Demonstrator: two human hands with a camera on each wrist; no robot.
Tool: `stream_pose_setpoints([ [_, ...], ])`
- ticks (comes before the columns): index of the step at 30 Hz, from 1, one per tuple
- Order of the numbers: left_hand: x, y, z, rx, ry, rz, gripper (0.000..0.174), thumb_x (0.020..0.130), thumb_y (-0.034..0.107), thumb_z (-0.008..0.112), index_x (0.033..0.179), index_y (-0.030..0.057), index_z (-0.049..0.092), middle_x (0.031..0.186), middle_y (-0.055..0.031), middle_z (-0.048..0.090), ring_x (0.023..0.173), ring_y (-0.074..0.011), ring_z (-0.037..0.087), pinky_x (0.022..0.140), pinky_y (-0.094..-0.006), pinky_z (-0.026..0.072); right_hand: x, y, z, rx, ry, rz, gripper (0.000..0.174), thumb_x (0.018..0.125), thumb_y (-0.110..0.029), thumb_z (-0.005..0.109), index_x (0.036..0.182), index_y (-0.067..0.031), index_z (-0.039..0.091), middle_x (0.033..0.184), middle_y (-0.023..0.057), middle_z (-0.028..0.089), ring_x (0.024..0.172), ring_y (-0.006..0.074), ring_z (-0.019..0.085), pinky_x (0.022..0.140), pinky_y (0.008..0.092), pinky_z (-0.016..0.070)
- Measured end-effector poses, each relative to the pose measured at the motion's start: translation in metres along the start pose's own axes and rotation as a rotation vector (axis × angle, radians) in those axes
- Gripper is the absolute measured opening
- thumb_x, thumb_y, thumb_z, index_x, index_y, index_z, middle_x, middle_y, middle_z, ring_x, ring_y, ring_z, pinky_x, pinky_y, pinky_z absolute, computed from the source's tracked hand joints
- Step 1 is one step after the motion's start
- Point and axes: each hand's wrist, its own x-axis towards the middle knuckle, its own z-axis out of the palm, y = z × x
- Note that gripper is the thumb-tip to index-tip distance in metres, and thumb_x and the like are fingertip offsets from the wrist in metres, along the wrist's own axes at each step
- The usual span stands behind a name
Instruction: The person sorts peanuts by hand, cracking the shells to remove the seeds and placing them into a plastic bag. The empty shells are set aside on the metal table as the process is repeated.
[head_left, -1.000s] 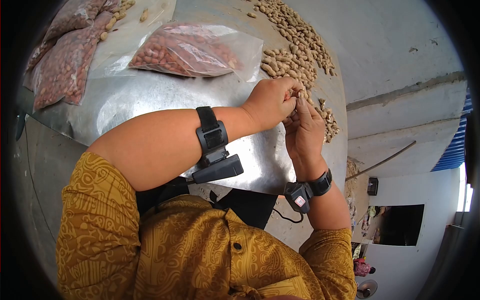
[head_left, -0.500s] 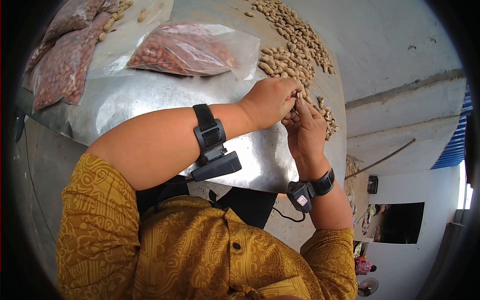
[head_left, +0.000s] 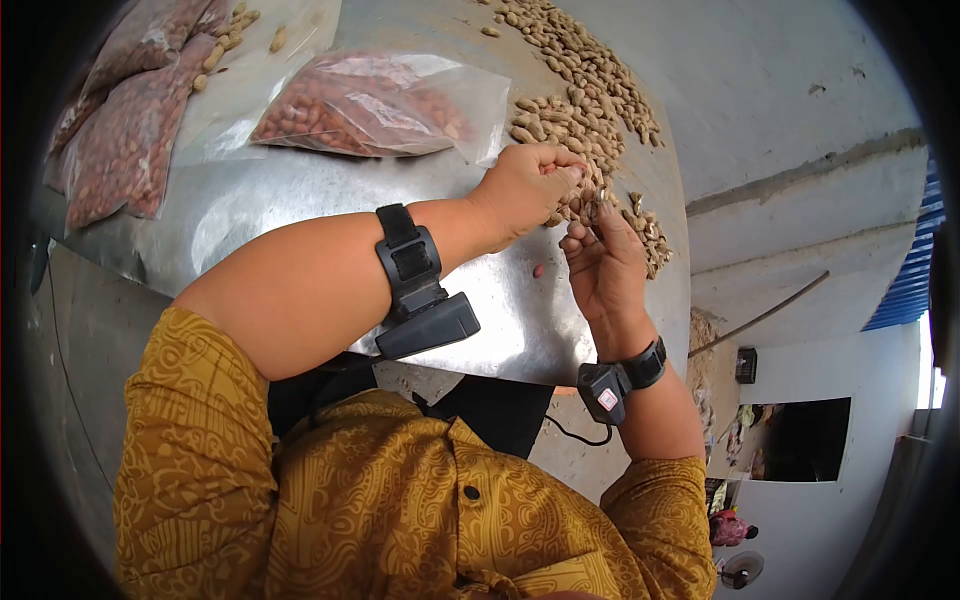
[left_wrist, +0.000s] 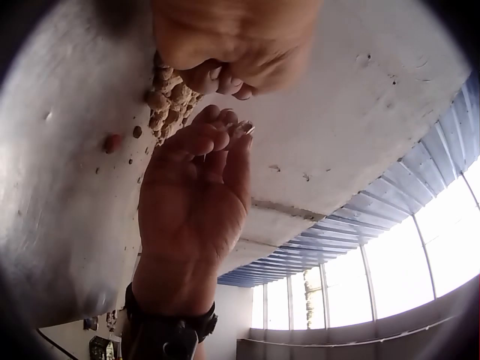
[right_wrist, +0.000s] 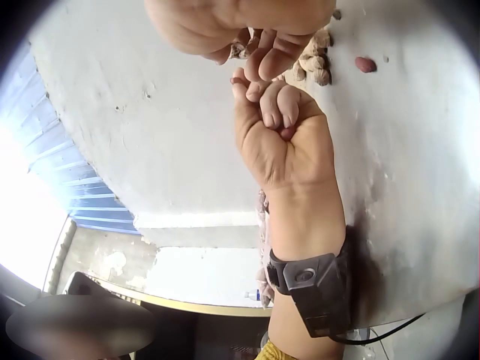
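My left hand [head_left: 525,190] is curled beside the peanut heap, and a bit of reddish peanut kernel [right_wrist: 287,133] shows between its bent fingers and palm. My right hand [head_left: 610,265] faces it a short gap away, palm up. Between its thumb and fingertips it pinches a cracked peanut shell [left_wrist: 244,129]. On the metal tabletop [head_left: 490,310], just left of the right hand, lies a loose red peanut kernel [head_left: 538,271]. Unshelled peanuts [head_left: 575,125] are heaped past both hands, with broken shells [head_left: 648,235] at the heap's near right end.
A clear plastic bag of red kernels [head_left: 365,110] lies left of the heap. More filled bags [head_left: 125,165] are stacked at the far left, with a few unshelled peanuts [head_left: 232,35] next to them. A pale wall [head_left: 800,120] rises beyond the table's right edge.
The hands have parted: the left drew back to the left while the right stayed nearly in place, keeping the shell. A red kernel now lies on the metal below the left hand.
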Motion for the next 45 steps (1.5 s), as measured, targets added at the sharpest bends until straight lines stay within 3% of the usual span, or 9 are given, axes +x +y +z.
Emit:
stream_pose_setpoints([
  [2,-0.006,0.014,0.001,-0.303,-0.021,-0.2,0.02,0.089,0.015,0.054,0.101,-0.0007,0.055,0.071,0.0009,0.049,0.051,-0.0044,0.04,0.043,-0.0174,0.0313,0.002,-0.006,-0.008,-0.031,0.022,-0.034,0.02,0.09,-0.016,0.053,0.101,-0.0002,0.057,0.084,0.0057,0.061,0.066,0.0118,0.059,0.058,0.0226,0.0509],
  [8,0.001,0.001,-0.006,-0.439,-0.057,-0.272,0.018,0.09,0.016,0.05,0.099,0.0,0.053,0.065,0.0008,0.046,0.044,-0.0033,0.032,0.039,-0.0172,0.0227,0.038,-0.051,-0.091,-0.356,0.268,-0.384,0.025,0.084,-0.016,0.062,0.101,0.0026,0.06,0.08,0.0094,0.061,0.061,0.0115,0.056,0.054,0.0198,0.0457],
  [17,0.003,0.001,-0.011,-0.594,-0.109,-0.472,0.021,0.085,0.021,0.052,0.088,0.0009,0.056,0.066,-0.0014,0.049,0.042,-0.0045,0.032,0.039,-0.0169,0.024,0.046,-0.082,-0.143,-0.978,0.462,-0.335,0.028,0.082,-0.011,0.062,0.108,0.0018,0.059,0.084,0.0072,0.061,0.063,0.01,0.056,0.056,0.0211,0.0452],
  [20,0.005,0.0,-0.012,-0.614,-0.121,-0.505,0.022,0.084,0.022,0.052,0.085,0.0013,0.057,0.068,-0.0022,0.05,0.043,-0.0045,0.033,0.039,-0.0164,0.025,0.032,-0.083,-0.122,-0.862,0.326,-0.317,0.023,0.082,-0.01,0.062,0.102,0.0004,0.062,0.088,0.0063,0.06,0.063,0.0097,0.056,0.057,0.0219,0.0452],
  [27,0.006,-0.009,-0.02,-0.747,-0.195,-0.48,0.032,0.09,0.031,0.046,0.09,0.0005,0.056,0.073,-0.0049,0.052,0.051,-0.0057,0.039,0.042,-0.0165,0.0288,-0.024,-0.051,-0.025,-1.3,-0.51,-0.213,0.02,0.072,-0.004,0.065,0.092,-0.0022,0.063,0.083,0.007,0.055,0.069,0.0168,0.057,0.061,0.0274,0.0471],
  [33,-0.001,0.001,-0.011,-0.726,-0.037,-0.485,0.047,0.093,0.04,0.039,0.102,-0.0029,0.055,0.085,-0.0111,0.058,0.069,-0.0148,0.057,0.061,-0.0227,0.0502,-0.012,-0.021,-0.03,-1.494,-0.647,-0.471,0.017,0.069,0.001,0.059,0.085,-0.0028,0.063,0.083,0.0125,0.057,0.07,0.0271,0.058,0.064,0.0325,0.0481],
  [36,0.0,-0.002,-0.012,-0.767,-0.066,-0.454,0.048,0.093,0.041,0.038,0.106,-0.0026,0.055,0.09,-0.0116,0.06,0.08,-0.0177,0.059,0.073,-0.0292,0.0521,-0.008,-0.022,-0.032,-1.369,-0.666,-0.478,0.015,0.075,0.002,0.056,0.088,-0.0017,0.061,0.079,0.01,0.058,0.068,0.0236,0.058,0.061,0.0306,0.0479],
  [39,-0.002,0.001,-0.006,-0.745,-0.03,-0.416,0.047,0.093,0.04,0.038,0.105,-0.002,0.056,0.088,-0.0098,0.06,0.079,-0.0162,0.058,0.073,-0.0294,0.0509,-0.014,-0.017,-0.021,-0.298,-0.157,0.198,0.015,0.08,0.002,0.054,0.094,0.0009,0.058,0.078,0.007,0.057,0.067,0.0196,0.057,0.06,0.0283,0.0482],
  [45,-0.018,0.019,0.019,-0.331,-0.051,-0.098,0.044,0.095,0.038,0.037,0.098,-0.0007,0.059,0.081,-0.005,0.056,0.066,-0.0082,0.05,0.057,-0.0198,0.043,-0.028,0.007,0.033,0.506,0.122,0.232,0.029,0.094,-0.022,0.039,0.111,-0.0014,0.05,0.09,0.006,0.052,0.081,0.0146,0.051,0.074,0.0261,0.0443],
])
